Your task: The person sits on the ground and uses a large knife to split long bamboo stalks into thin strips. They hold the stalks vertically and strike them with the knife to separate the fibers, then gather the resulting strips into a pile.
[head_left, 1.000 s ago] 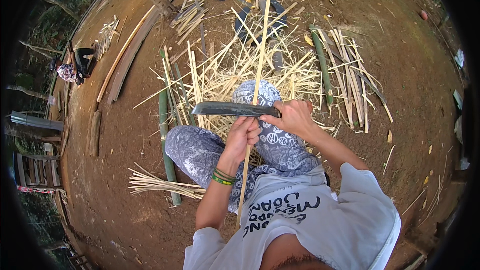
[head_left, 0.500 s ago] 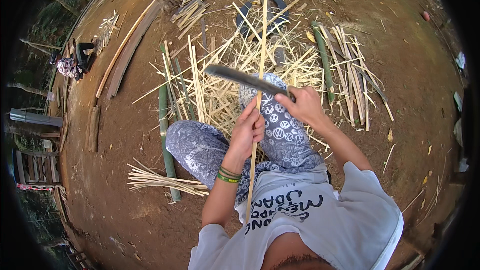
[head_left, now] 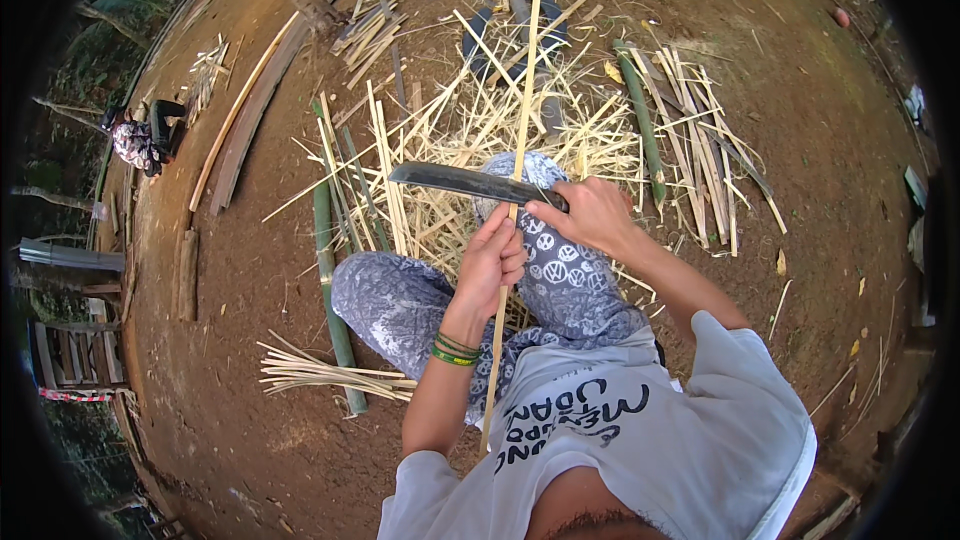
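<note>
- A pale strip (head_left: 526,105) is being held lengthwise before the body, its far end reaching over a pile of shavings (head_left: 432,225) and its near end lying by a white shirt (head_left: 590,440).
- The strip is being gripped by the left hand (head_left: 490,265), its fingers curled closed around it just below the blade.
- A long dark knife (head_left: 450,178) is being grasped at its handle end by the clenched right hand (head_left: 597,218), the blade crossing the strip; how hard it presses cannot be told.
- The strip is being judged light, springy and fairly stiff along its length, yet prone to splintering or snapping if bent sharply.
- A hold on its flat faces, near the blade but clear of the edge, is being judged steadiest; the knife, likely heavier, is best being held by its handle.
</note>
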A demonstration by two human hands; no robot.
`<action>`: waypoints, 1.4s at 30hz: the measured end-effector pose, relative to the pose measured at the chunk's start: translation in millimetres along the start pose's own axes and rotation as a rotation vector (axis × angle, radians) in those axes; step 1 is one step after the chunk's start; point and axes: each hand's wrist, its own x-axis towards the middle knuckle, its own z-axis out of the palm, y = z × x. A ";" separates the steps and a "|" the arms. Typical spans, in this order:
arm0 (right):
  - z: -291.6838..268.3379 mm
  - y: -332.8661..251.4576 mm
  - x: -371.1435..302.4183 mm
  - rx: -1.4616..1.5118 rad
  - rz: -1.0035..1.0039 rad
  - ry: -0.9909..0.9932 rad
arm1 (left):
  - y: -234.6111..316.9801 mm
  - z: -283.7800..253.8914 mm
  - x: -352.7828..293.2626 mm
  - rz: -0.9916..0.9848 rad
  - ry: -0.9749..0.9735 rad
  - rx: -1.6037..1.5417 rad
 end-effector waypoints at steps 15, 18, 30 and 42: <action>5.7 2.5 4.2 0.010 0.023 0.008 | -11.2 -10.2 -25.4 -0.027 0.054 0.122; 7.7 19.2 9.6 0.045 0.102 0.012 | -23.2 -20.3 -40.4 -0.048 -0.007 0.145; -10.9 -1.0 2.6 -0.079 -0.029 -0.085 | -1.2 -0.5 -2.7 0.001 0.014 0.093; -24.8 -7.7 -6.8 0.013 0.016 -0.071 | -6.3 13.6 4.0 0.050 0.104 0.146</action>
